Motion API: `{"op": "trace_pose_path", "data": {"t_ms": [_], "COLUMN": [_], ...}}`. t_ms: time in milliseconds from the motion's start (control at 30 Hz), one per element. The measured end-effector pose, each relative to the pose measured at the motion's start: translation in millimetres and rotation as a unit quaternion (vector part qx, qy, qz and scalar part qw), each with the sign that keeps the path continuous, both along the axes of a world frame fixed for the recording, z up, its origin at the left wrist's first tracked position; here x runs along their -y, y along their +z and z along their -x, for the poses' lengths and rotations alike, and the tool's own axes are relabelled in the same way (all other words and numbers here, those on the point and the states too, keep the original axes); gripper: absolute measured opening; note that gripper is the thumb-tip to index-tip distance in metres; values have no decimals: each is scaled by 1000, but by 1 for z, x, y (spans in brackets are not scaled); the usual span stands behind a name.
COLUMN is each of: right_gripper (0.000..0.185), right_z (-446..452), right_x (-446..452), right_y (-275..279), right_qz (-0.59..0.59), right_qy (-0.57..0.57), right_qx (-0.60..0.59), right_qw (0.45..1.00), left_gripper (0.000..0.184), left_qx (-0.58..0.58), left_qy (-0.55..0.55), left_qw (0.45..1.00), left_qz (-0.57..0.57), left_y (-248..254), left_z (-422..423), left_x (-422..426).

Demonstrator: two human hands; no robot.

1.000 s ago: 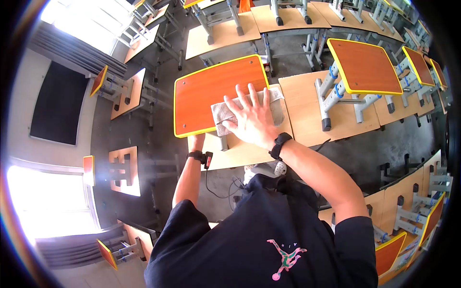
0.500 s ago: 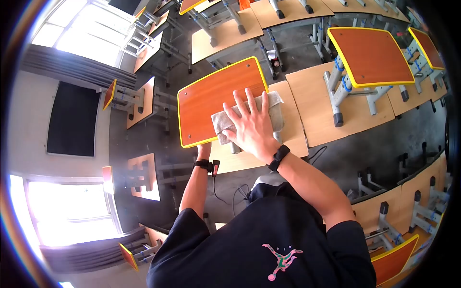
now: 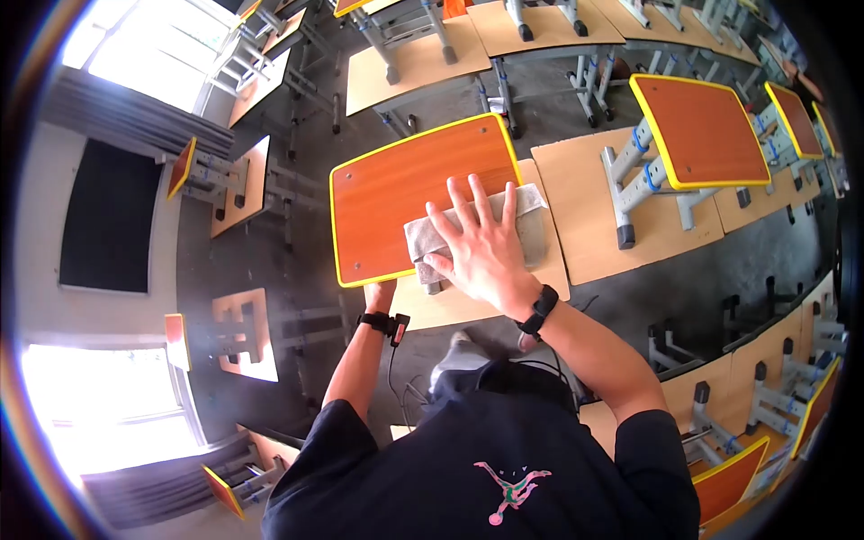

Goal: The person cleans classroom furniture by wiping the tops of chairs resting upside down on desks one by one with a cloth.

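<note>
A cloth (image 3: 427, 238) was pressed by the right hand (image 3: 489, 258), fingers splayed, over the seat's (image 3: 396, 202) near right corner, its overhang liable to be dragged off by uneven pressure, while any grip by the left hand (image 3: 380, 294) was hidden underneath.

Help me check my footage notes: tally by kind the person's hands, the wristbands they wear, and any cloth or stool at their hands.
Left hand and right hand: 2
Black wristbands: 2
Folded cloth: 1
Yellow-edged stool: 1
Total: 6
</note>
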State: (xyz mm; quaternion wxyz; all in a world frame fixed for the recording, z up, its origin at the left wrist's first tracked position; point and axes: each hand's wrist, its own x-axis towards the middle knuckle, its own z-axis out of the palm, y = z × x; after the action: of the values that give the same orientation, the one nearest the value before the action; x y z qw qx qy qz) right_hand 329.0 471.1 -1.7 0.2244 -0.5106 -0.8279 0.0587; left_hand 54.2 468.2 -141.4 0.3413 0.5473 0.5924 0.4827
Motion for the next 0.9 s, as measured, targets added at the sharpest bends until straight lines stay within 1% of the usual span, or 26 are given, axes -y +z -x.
{"op": "trace_pose_path", "data": {"t_ms": [167,233,267,333,467,533,600,733,800,867,900], "right_gripper": [74,78,78,80,83,86,87,90,89,87,87], "right_z": [42,68,80,101,133,139,144,152,153,154,153], "right_x": [-10,-11,-13,-17,-34,-49,-67,-117,-138,-155,-164], "right_y": [-3,-1,0,0,-1,6,11,13,13,11,10], "right_qz": [4,30,26,55,48,93,106,159,190,198,205], "right_qy": [9,22,24,34,28,13,-8,-107,-139,-163,-178], "right_qx": [45,68,76,101,120,153,181,177,187,178,179], "right_qw": [999,997,997,993,991,984,978,965,954,950,946], "left_gripper": [58,58,58,57,56,55,55,54,53,53,50], "left_qx": [13,14,12,14,22,25,23,3,-11,-6,12], "left_qy": [-26,-49,-62,-86,-131,-146,-156,-167,-169,-159,-149], "left_qw": [999,999,998,996,990,987,984,980,978,980,983], "left_qz": [-12,-18,-22,-30,-52,-64,-79,-107,-120,-119,-108], "left_y": [-10,-12,-12,-14,-19,-23,-26,-30,-31,-27,-23], "left_z": [-9,-10,-11,-11,-14,-14,-15,-23,-27,-30,-30], "left_x": [-2,-4,-7,-12,-21,-22,-22,-26,-31,-31,-30]}}
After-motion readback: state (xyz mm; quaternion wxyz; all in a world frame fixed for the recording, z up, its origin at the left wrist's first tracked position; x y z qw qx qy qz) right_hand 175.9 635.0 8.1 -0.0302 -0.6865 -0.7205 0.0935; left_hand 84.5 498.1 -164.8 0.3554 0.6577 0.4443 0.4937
